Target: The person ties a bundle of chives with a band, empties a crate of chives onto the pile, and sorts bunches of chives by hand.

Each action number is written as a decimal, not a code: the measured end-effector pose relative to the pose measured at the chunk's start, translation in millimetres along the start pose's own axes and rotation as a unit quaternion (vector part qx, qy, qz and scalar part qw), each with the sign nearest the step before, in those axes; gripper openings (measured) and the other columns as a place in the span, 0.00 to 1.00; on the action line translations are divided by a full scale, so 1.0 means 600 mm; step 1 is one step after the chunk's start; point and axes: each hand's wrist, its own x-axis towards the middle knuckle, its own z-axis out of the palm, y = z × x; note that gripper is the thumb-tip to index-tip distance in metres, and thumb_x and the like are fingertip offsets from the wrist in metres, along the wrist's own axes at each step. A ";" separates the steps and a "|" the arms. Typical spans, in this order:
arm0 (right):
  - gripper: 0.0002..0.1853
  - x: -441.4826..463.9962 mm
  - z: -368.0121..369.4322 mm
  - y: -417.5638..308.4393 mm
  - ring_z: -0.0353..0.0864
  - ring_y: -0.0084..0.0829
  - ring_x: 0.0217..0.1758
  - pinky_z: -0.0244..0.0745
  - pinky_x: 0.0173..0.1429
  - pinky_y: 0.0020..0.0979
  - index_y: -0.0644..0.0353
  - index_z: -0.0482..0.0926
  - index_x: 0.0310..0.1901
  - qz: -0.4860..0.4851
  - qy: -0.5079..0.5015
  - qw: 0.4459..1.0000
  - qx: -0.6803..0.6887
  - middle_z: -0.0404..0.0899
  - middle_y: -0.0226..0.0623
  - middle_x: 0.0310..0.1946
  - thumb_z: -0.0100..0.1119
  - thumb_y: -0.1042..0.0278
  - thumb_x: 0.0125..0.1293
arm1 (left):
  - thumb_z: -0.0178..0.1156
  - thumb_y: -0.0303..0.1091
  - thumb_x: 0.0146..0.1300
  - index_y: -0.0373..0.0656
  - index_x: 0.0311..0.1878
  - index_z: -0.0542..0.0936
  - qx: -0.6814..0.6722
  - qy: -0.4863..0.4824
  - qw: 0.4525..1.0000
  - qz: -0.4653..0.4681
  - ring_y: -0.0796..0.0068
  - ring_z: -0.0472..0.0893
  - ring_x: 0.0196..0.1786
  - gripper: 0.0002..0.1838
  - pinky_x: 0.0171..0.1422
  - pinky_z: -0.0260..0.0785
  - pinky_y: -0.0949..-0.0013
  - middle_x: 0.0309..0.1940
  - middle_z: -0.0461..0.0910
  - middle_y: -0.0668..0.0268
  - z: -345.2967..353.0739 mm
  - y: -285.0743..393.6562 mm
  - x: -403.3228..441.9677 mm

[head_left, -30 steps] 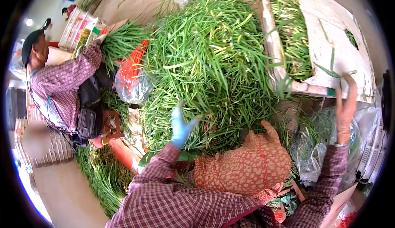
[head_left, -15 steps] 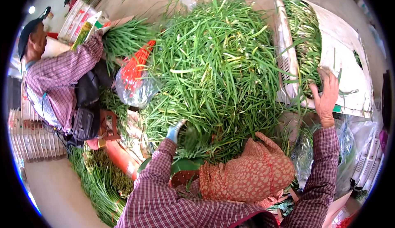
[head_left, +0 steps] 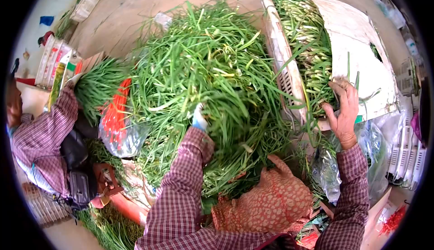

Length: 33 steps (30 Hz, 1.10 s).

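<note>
A big loose heap of long, flat green leaves that look like garlic chives [head_left: 181, 65] lies in front of me. My left hand [head_left: 199, 118], in a pale blue and white glove, is sunk into the near side of the heap. Its fingers are partly covered by a motion-blurred clump of chives that it appears to grip. My bare right hand [head_left: 344, 107] rests at the near end of a white crate [head_left: 285, 56], thumb and fingers apart. It touches the packed stalks [head_left: 312, 46] there and the edge of a white cover sheet [head_left: 355, 37].
A patterned reddish cloth [head_left: 266, 200] covers my lap area. On the left, a co-worker's plaid sleeve [head_left: 49, 123] reaches to a chive bunch [head_left: 97, 80]. Red strings [head_left: 116, 114] lie on a clear plastic bag [head_left: 122, 139]. Clear plastic [head_left: 327, 175] lies by my right arm.
My left hand has moved up and right into the heap, and the leaves beside it have shifted. My right hand stays at the crate's end. The whole view has swung right.
</note>
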 end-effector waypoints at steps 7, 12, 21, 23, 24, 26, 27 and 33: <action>0.26 0.006 -0.004 0.003 0.69 0.46 0.56 0.62 0.61 0.43 0.57 0.77 0.51 0.026 -0.016 1.000 0.003 0.73 0.42 0.49 0.65 0.53 0.51 | 0.44 0.46 0.67 0.40 0.54 0.75 -0.034 0.015 0.998 0.056 0.56 0.81 0.45 0.22 0.51 0.74 0.49 0.46 0.79 0.55 0.201 0.150 0.038; 0.26 0.012 -0.005 0.003 0.70 0.47 0.56 0.63 0.60 0.44 0.57 0.78 0.49 0.022 -0.030 0.999 0.014 0.74 0.42 0.48 0.66 0.53 0.50 | 0.47 0.50 0.66 0.48 0.58 0.72 0.019 0.122 0.991 0.051 0.52 0.75 0.54 0.24 0.60 0.64 0.40 0.56 0.74 0.53 0.310 0.211 0.054; 0.24 0.010 -0.001 0.010 0.72 0.47 0.54 0.66 0.59 0.46 0.57 0.79 0.45 0.024 -0.019 0.999 0.030 0.76 0.39 0.46 0.69 0.55 0.46 | 0.52 0.49 0.66 0.45 0.54 0.73 -0.072 -0.107 0.987 0.094 0.52 0.77 0.51 0.21 0.53 0.73 0.44 0.53 0.76 0.55 0.260 0.256 0.398; 0.23 0.000 -0.005 0.019 0.74 0.44 0.53 0.66 0.59 0.45 0.56 0.80 0.45 0.029 -0.021 0.999 0.027 0.77 0.37 0.45 0.68 0.56 0.46 | 0.52 0.54 0.66 0.45 0.62 0.70 -0.005 -0.179 0.982 0.052 0.53 0.76 0.55 0.28 0.57 0.71 0.45 0.59 0.72 0.54 0.227 0.265 0.412; 0.22 -0.009 -0.001 0.026 0.74 0.44 0.53 0.66 0.59 0.44 0.55 0.80 0.45 0.025 -0.010 0.999 0.030 0.77 0.36 0.44 0.68 0.56 0.48 | 0.52 0.57 0.65 0.46 0.64 0.68 0.017 -0.152 0.984 0.086 0.52 0.75 0.56 0.32 0.58 0.70 0.45 0.60 0.72 0.54 0.242 0.262 0.367; 0.21 -0.011 -0.003 0.035 0.74 0.42 0.54 0.66 0.59 0.44 0.55 0.80 0.45 0.019 -0.006 0.999 0.037 0.77 0.36 0.45 0.67 0.56 0.50 | 0.52 0.62 0.62 0.46 0.69 0.61 0.072 -0.077 0.988 0.111 0.52 0.73 0.60 0.39 0.64 0.67 0.47 0.63 0.68 0.55 0.287 0.248 0.203; 0.21 -0.013 0.001 0.038 0.74 0.41 0.54 0.66 0.59 0.43 0.54 0.80 0.46 0.018 0.000 0.999 0.040 0.77 0.35 0.45 0.66 0.55 0.51 | 0.52 0.63 0.62 0.46 0.70 0.59 0.081 -0.113 0.984 0.114 0.54 0.71 0.62 0.41 0.65 0.66 0.48 0.64 0.67 0.54 0.269 0.242 0.191; 0.20 -0.015 0.008 0.042 0.72 0.37 0.54 0.65 0.58 0.40 0.51 0.79 0.47 -0.006 0.048 0.997 0.056 0.75 0.33 0.45 0.62 0.51 0.57 | 0.59 0.60 0.59 0.41 0.74 0.51 0.220 -0.129 0.939 0.230 0.53 0.63 0.69 0.49 0.72 0.55 0.55 0.67 0.61 0.48 0.204 0.181 -0.027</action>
